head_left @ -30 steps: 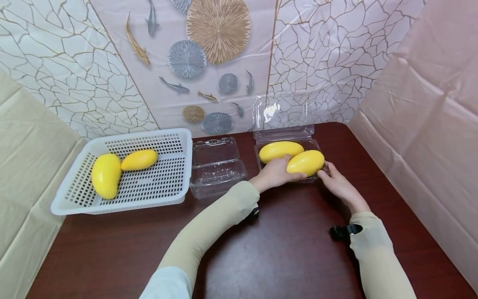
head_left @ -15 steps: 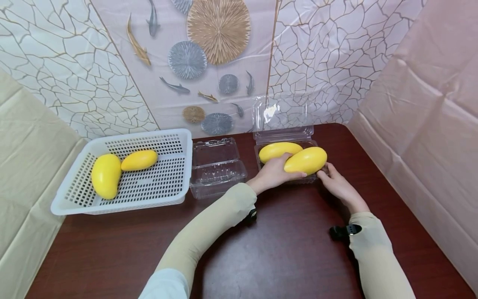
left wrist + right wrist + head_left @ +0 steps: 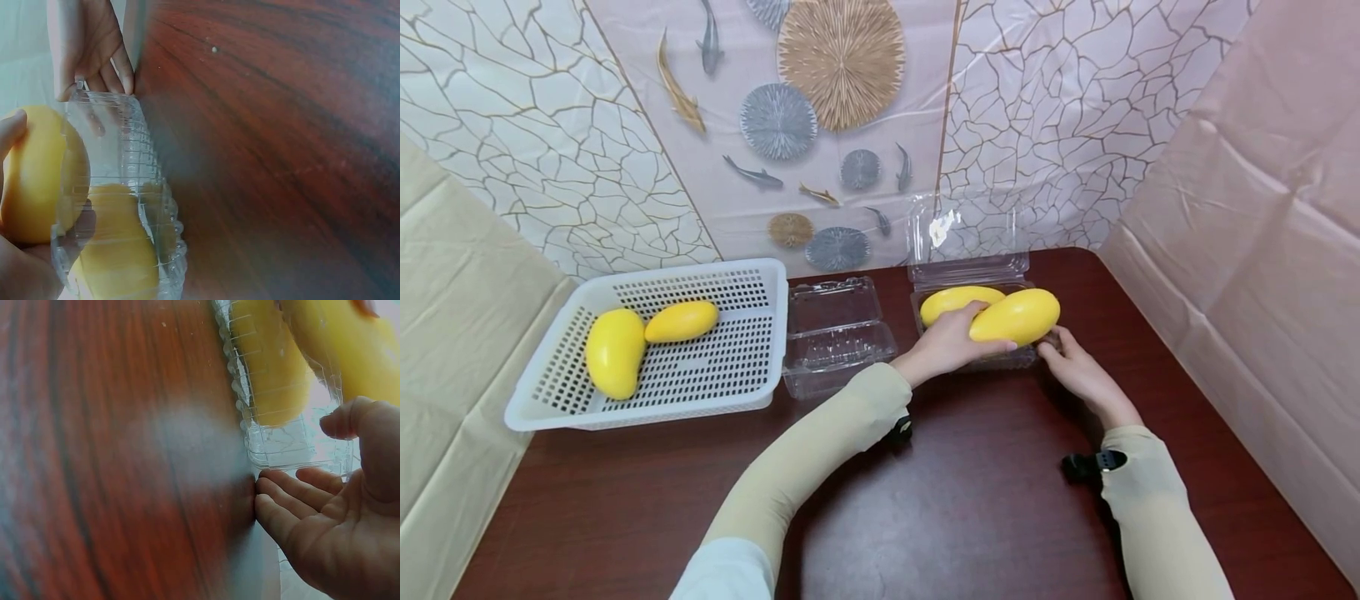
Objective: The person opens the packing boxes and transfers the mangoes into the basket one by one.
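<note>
My left hand (image 3: pixel 949 340) grips a large yellow mango (image 3: pixel 1018 317), thumb on its near side. This mango is tilted above the right part of a clear plastic clamshell container (image 3: pixel 968 270), whose lid (image 3: pixel 958 229) stands up at the back. Another yellow mango (image 3: pixel 953 300) lies inside, partly hidden by my left hand. My right hand (image 3: pixel 1081 373) holds the container's right end. In the right wrist view its thumb (image 3: pixel 342 422) is at the rim and its fingers (image 3: pixel 287 503) lie against the outside, low down. The left wrist view shows the lower mango (image 3: pixel 119 250) through the clear wall.
A white perforated basket (image 3: pixel 771 333) at the left holds two mangoes, one large (image 3: pixel 615 354) and one smaller (image 3: pixel 682 321). Between basket and clamshell lie other clear plastic containers (image 3: pixel 837 333). Fabric walls (image 3: pixel 1052 125) enclose the dark red table (image 3: pixel 970 500) at the back and sides.
The gripped mango has risen slightly and tilted, its right end higher. My left hand has shifted a little left. My right hand has stayed at the container's end.
</note>
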Motion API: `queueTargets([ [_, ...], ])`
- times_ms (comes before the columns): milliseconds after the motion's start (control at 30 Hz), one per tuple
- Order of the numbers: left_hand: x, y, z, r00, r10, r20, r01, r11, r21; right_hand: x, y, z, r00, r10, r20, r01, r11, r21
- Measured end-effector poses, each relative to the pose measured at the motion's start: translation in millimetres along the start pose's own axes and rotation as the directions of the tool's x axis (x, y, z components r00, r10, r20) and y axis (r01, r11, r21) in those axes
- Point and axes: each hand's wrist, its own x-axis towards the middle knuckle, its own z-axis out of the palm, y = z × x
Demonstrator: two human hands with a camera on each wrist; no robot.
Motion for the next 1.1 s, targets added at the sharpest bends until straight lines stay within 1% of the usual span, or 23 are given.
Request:
queueTargets([
  [133,-0.7,4.9,-4.6,1.000,0.011,-0.006,-0.011,0.999,0.031,0.9,0.8,0.1,1.000,0.000,-0.001,0.000,1.000,-0.007],
  [300,-1.5,12.7,-11.8,1.000,0.014,-0.003,-0.013,0.999,0.047,1.8,1.7,0.0,1.000,-0.015,0.007,0.015,1.000,-0.010],
  [500,-4.8,21.3,-25.2,0.999,0.034,-0.034,-0.031,0.996,0.084,2.6,1.0,0.0,0.998,-0.055,0.024,0.055,0.998,0.002],
  [600,-7.6,22.3,-32.5,0.998,0.050,-0.030,-0.046,0.992,0.117,2.9,0.9,0.1,0.998,-0.059,0.026,0.059,0.998,0.001],
  [733,-11.5,21.7,-42.3,0.998,0.068,-0.013,-0.065,0.982,0.176,3.8,0.7,0.1,0.999,-0.042,0.024,0.042,0.999,-0.004],
  [967,-19.5,21.6,-56.7,0.998,0.058,-0.025,-0.050,0.967,0.250,5.0,0.7,-0.4,0.999,-0.029,0.022,0.029,1.000,-0.009],
  [1100,-27.1,25.6,-65.7,0.998,0.057,-0.032,-0.046,0.960,0.277,4.4,2.0,-0.1,0.999,-0.034,0.023,0.034,0.999,0.008],
])
